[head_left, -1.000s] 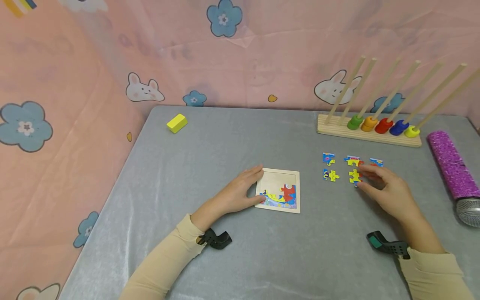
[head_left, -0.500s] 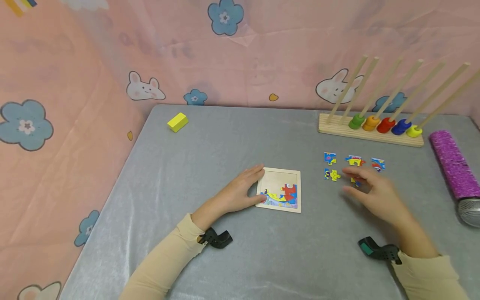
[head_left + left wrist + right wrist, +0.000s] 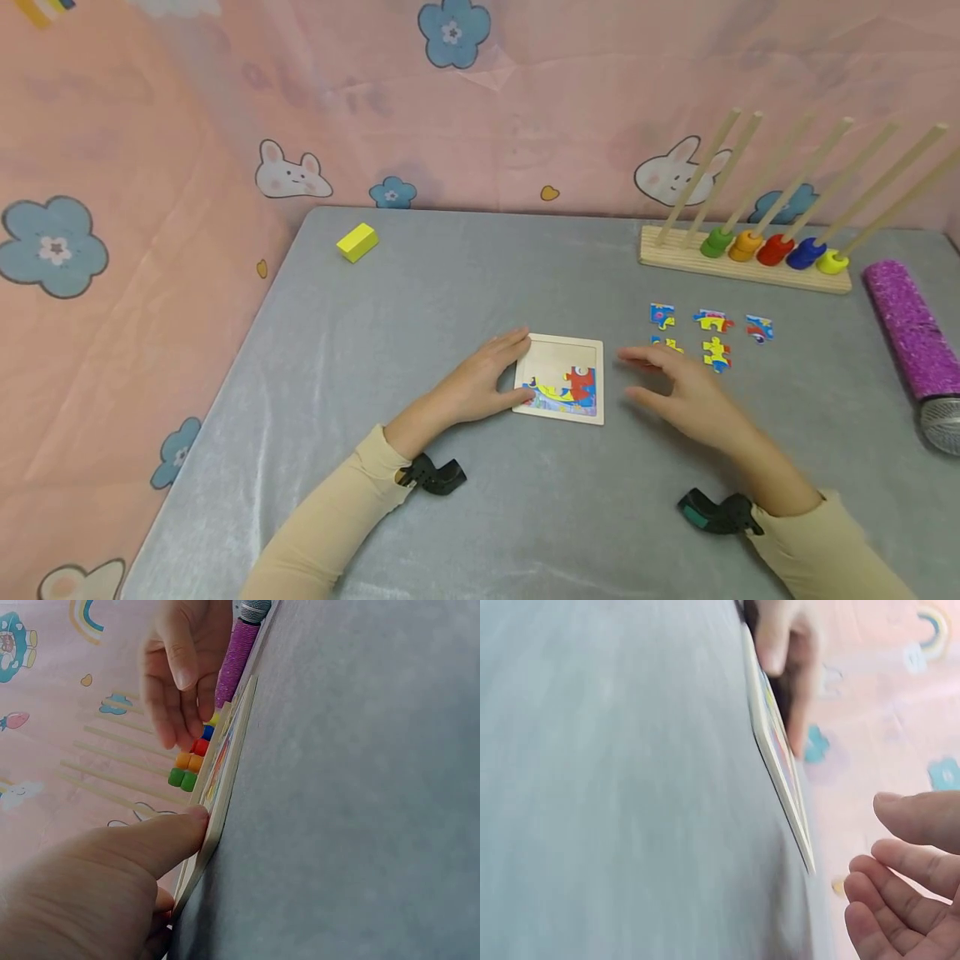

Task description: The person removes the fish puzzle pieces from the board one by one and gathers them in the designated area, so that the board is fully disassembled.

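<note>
A square wooden jigsaw tray (image 3: pixel 558 354) lies on the grey table, with a few joined pieces along its lower part, including a red one (image 3: pixel 580 385). My left hand (image 3: pixel 480 383) holds the tray at its left side, thumb (image 3: pixel 184 829) over the near edge and fingers at the far left corner. Just right of the tray, above the cloth, hovers my right hand (image 3: pixel 686 396); its thumb and fingers are apart, and the right wrist view shows nothing between them. Beyond it lie several loose jigsaw pieces (image 3: pixel 716 354), one partly hidden by that hand.
At the back right stands a wooden rack (image 3: pixel 742 265) with tall pegs and coloured beads. A purple glittery microphone (image 3: pixel 903 325) lies along the right side. One yellow block (image 3: pixel 357 242) is at the back left. Pink patterned cloth (image 3: pixel 480 125) hangs behind the table.
My right hand has moved left, away from the loose pieces and toward the tray, bringing those pieces back into view. The left hand and the tray have stayed in place.
</note>
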`<state>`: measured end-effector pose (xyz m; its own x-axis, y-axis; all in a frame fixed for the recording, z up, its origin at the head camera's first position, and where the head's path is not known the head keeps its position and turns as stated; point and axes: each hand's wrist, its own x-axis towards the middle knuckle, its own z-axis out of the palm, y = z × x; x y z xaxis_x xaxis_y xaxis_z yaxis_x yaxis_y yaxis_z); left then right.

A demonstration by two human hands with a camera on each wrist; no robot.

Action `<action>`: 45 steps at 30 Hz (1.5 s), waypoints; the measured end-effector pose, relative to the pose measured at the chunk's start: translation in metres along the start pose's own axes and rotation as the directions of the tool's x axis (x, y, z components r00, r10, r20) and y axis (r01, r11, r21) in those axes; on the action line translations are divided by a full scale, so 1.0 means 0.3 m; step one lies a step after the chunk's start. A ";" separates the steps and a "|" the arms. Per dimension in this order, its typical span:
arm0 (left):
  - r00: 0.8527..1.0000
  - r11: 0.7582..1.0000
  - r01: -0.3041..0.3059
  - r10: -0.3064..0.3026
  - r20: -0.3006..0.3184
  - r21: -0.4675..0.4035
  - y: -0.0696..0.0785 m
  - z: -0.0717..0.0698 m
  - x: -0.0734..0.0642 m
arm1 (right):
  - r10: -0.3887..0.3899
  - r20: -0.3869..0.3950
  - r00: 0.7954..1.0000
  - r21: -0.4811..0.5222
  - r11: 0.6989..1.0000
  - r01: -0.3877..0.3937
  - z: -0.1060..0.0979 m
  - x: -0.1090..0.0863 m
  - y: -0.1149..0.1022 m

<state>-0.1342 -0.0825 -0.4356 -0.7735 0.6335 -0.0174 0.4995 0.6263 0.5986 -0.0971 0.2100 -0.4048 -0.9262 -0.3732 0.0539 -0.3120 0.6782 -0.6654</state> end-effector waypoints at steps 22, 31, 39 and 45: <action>1.000 1.000 0.005 -0.005 0.009 -0.004 0.000 -0.007 0.000 | -0.187 -0.028 0.982 -0.031 0.982 0.186 0.143 0.077 -0.020; 1.000 1.000 0.006 -0.006 0.012 0.007 0.001 -0.005 0.000 | -0.168 -0.004 0.986 -0.028 0.985 0.168 0.146 0.074 -0.014; 1.000 1.000 0.004 -0.004 0.015 0.008 0.001 -0.006 0.002 | -0.166 -0.026 0.986 -0.014 0.986 0.166 0.149 0.072 -0.017; 1.000 1.000 0.005 -0.005 0.010 0.004 0.001 -0.005 0.001 | -0.170 -0.050 0.984 -0.039 0.985 0.168 0.151 0.071 -0.025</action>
<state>-0.1348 -0.0828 -0.4344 -0.7721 0.6349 -0.0289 0.4972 0.6316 0.5949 -0.1050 0.1683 -0.4324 -0.8693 -0.4508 0.2029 -0.4709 0.6299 -0.6177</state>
